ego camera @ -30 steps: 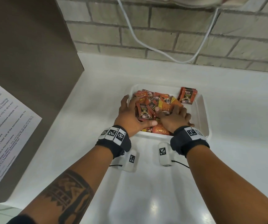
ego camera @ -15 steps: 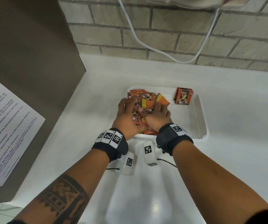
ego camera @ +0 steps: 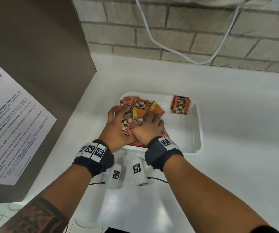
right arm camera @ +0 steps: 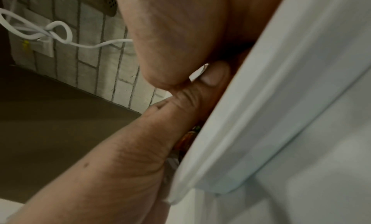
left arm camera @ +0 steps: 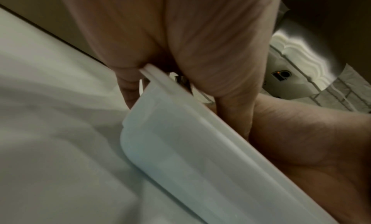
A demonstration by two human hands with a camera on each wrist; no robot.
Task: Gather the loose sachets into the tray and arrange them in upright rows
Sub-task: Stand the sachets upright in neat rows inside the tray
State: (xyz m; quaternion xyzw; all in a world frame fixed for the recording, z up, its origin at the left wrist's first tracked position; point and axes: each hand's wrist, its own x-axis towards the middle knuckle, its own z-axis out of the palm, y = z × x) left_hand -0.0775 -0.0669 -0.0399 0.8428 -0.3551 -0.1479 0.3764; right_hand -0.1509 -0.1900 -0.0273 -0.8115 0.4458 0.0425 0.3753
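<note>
While both hands sit together in the left half of the white tray, near the middle of the head view, they press from either side on a loose heap of orange sachets. The left hand lies along the heap's left flank with its fingers curled over the top packets and its thumb laid across a dark-faced one, so it grips part of the pile. The right hand meets it from the right, fingers bent down into the packets; how tightly it holds any of them cannot be told from above. In the left wrist view the tray's rim runs diagonally across the frame with the left palm just above it, and the fingers are hidden. In the right wrist view the two hands touch beside the rim, and only a sliver of orange packet shows below them. A small separate stack of sachets leans in the tray's upper right corner, well apart from the heap. Everything rests on a white counter below a brick wall hung with a white cable.
</note>
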